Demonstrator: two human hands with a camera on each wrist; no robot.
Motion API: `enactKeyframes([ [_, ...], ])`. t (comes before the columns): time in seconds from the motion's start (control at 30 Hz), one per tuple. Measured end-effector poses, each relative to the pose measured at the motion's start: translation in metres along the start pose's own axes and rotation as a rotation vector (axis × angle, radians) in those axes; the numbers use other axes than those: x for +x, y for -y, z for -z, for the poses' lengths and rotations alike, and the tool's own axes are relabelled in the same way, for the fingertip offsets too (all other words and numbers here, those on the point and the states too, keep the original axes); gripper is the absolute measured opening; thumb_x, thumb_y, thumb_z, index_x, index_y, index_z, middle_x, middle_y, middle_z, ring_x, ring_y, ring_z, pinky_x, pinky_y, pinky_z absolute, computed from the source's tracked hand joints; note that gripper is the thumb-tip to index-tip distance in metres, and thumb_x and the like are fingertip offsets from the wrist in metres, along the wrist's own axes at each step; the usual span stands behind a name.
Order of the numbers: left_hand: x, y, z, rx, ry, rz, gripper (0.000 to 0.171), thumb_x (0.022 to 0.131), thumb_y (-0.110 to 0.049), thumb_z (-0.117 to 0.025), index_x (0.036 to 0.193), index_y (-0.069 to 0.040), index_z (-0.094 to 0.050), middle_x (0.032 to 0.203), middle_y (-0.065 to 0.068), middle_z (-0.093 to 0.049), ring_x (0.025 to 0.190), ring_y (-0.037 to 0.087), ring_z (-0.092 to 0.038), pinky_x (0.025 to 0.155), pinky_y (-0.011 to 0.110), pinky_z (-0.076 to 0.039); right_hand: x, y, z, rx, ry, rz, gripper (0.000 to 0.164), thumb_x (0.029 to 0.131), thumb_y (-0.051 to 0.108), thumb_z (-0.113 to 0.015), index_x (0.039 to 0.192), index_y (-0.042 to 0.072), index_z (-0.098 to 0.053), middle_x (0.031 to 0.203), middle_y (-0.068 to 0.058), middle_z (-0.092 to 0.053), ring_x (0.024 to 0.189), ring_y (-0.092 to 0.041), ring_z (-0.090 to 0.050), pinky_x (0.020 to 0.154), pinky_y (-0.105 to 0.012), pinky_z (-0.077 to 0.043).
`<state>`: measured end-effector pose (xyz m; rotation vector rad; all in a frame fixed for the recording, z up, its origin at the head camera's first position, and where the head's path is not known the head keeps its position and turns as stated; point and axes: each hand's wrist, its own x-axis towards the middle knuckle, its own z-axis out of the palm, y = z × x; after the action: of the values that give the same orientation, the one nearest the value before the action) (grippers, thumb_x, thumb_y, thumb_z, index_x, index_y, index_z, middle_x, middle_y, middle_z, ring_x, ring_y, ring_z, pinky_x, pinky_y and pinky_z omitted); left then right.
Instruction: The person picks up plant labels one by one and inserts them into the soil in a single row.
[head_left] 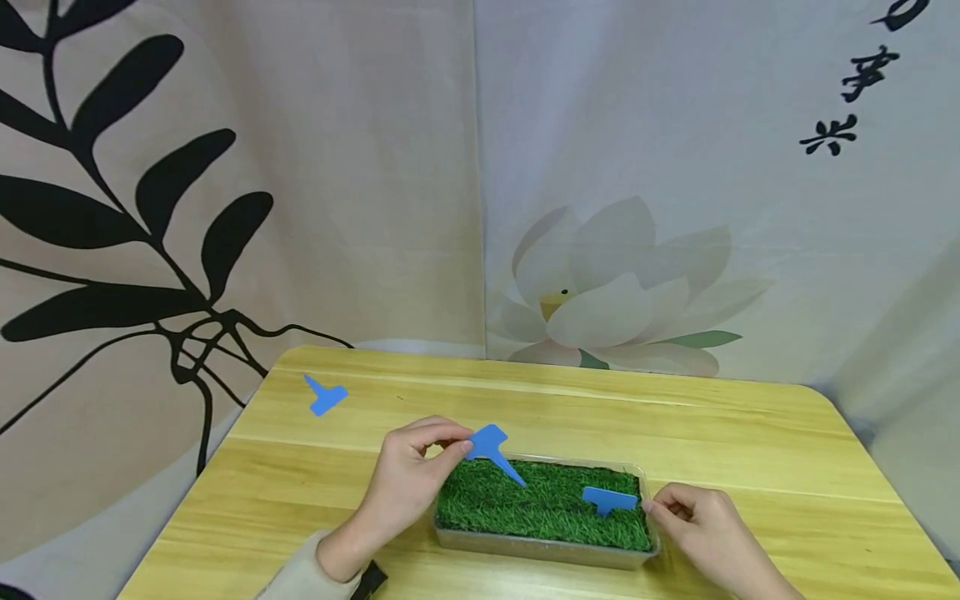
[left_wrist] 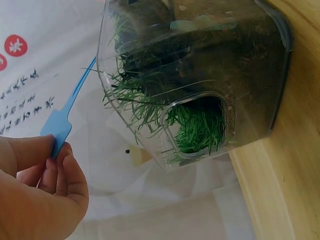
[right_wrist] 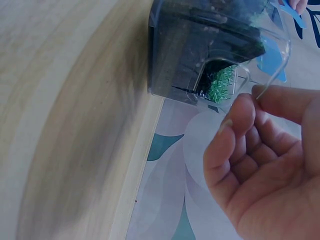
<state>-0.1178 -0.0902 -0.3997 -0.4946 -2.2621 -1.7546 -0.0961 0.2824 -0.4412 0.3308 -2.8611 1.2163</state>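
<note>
My left hand [head_left: 420, 467] pinches a blue T-shaped plant label [head_left: 487, 442] by its wide head, between thumb and fingers. Its narrow stem slants down to the right over the green artificial grass [head_left: 540, 508], and in the left wrist view the label [left_wrist: 59, 125] shows beside the box rim. The grass fills a clear plastic box [head_left: 540, 550]. At the box's right end, my right hand [head_left: 705, 529] pinches the rim [right_wrist: 287, 52] between thumb and forefinger. Close by, a second blue plant label [head_left: 609, 500] stands in the grass, its stem mostly hidden.
A third blue plant label [head_left: 327, 397] lies at the table's far left. The wooden table [head_left: 787, 450] ends at a light curtain [head_left: 360, 167] printed with dark leaves and a pale flower. Each short end of the box has a cutout handle [left_wrist: 197, 125].
</note>
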Motion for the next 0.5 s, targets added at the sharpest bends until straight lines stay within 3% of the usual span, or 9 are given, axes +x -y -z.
enactKeyframes([
  [0.5, 0.000, 0.003, -0.015, 0.015, 0.088, -0.010, 0.013, 0.096, -0.004, -0.075, 0.104, -0.011, -0.082, 0.100, -0.003, -0.076, 0.088, 0.016, -0.068, 0.076, 0.031, -0.056, 0.001, 0.002, 0.003, 0.022, 0.046, -0.060, 0.024, 0.100, 0.014, -0.072, 0.077, 0.019, -0.067, 0.060, 0.009, -0.049, 0.053, -0.003, -0.039, 0.052, -0.024, -0.038],
])
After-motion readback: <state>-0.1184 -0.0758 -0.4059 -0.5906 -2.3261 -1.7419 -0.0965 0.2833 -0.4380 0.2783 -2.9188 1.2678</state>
